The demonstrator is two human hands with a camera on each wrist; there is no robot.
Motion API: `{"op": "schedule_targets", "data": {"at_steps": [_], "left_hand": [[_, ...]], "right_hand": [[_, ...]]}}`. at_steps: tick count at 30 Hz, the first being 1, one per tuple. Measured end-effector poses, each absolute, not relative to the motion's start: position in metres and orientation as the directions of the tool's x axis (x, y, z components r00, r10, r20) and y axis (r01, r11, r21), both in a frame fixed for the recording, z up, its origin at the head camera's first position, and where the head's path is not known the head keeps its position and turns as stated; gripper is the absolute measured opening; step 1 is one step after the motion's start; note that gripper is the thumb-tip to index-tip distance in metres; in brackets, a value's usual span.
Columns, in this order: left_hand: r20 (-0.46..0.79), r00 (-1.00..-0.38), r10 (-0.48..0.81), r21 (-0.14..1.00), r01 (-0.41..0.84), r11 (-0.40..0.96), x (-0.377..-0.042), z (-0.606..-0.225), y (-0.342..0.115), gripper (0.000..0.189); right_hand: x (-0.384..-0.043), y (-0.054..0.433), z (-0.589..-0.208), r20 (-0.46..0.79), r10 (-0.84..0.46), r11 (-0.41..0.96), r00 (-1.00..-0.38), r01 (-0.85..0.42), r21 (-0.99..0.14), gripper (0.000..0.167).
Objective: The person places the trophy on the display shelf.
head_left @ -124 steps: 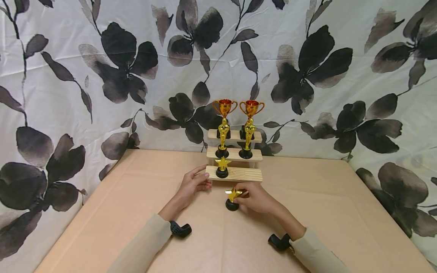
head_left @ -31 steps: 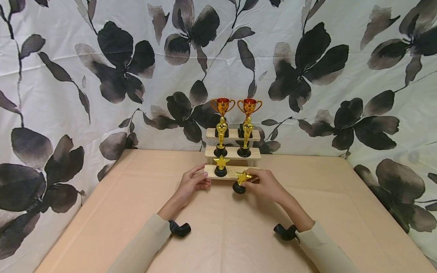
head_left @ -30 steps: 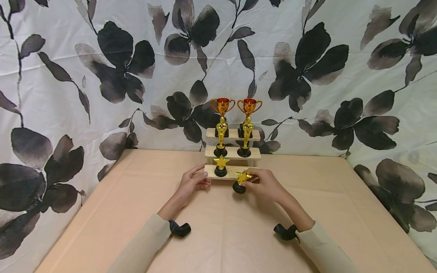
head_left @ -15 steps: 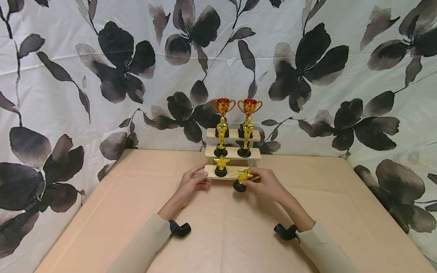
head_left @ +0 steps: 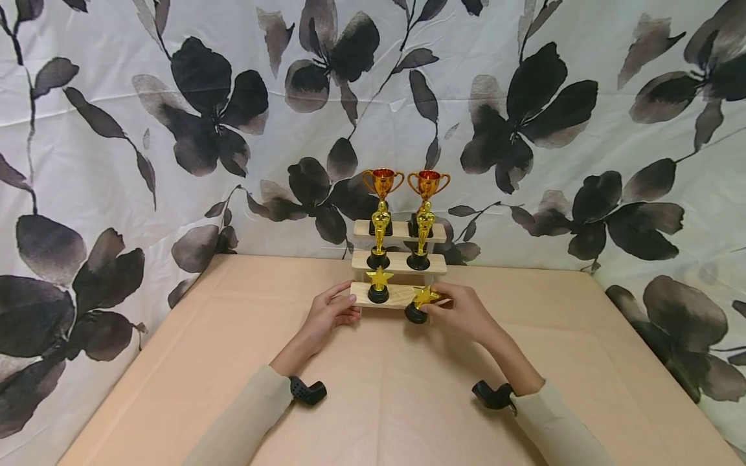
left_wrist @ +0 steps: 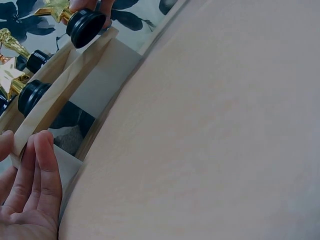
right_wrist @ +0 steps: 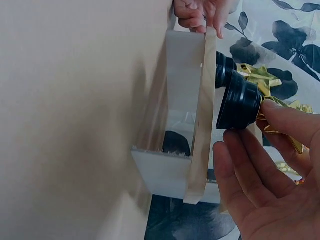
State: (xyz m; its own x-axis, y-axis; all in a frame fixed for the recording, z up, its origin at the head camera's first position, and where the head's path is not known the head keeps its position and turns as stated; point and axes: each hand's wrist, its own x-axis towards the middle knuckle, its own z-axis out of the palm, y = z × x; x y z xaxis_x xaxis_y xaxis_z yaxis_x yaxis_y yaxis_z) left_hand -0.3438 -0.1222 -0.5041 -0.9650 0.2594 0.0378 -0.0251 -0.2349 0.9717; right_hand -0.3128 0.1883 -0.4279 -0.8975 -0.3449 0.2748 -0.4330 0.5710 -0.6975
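My right hand [head_left: 466, 310] pinches a gold star trophy [head_left: 416, 313] by its star, just under the points. The trophy is tilted, its black base close over the front right of the bottom step of a three-tier wooden display stand [head_left: 399, 296]. In the right wrist view the base [right_wrist: 237, 102] shows beside the step's edge. My left hand [head_left: 329, 309] grips the left end of that step, thumb above and fingertips [left_wrist: 44, 142] below. A matching star trophy [head_left: 378, 294] stands upright on the step's left half.
Two gold figure trophies [head_left: 381, 226] [head_left: 423, 226] stand on the middle tier. Behind them, two cup trophies [head_left: 383, 184] [head_left: 428, 184] stand on the top tier. A floral cloth [head_left: 361, 116] hangs behind the tan table [head_left: 373, 401].
My right hand has carried the star trophy up from the table in front to the right part of the bottom step, shifting slightly right lately. The left hand stays on the stand.
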Motion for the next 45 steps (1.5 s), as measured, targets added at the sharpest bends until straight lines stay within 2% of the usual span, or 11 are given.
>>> {"op": "schedule_targets", "data": {"at_steps": [7, 15, 45], "left_hand": [[0.029, -0.962, 0.272, 0.972, -0.036, -0.231, -0.344, -0.503, -0.122, 0.057], [0.026, -0.962, 0.271, 0.973, -0.038, -0.228, -0.344, -0.503, -0.123, 0.058], [0.036, -0.966, 0.255, 0.970, -0.028, -0.243, -0.346, -0.504, -0.121, 0.057]], "right_hand": [[-0.317, 0.191, -0.427, 0.283, -0.327, 0.575, -0.902, -0.427, -0.697, 0.017], [-0.325, 0.188, -0.424, 0.287, -0.333, 0.575, -0.898, -0.434, -0.693, 0.023], [-0.344, 0.191, -0.422, 0.283, -0.331, 0.593, -0.900, -0.431, -0.680, 0.020]]}}
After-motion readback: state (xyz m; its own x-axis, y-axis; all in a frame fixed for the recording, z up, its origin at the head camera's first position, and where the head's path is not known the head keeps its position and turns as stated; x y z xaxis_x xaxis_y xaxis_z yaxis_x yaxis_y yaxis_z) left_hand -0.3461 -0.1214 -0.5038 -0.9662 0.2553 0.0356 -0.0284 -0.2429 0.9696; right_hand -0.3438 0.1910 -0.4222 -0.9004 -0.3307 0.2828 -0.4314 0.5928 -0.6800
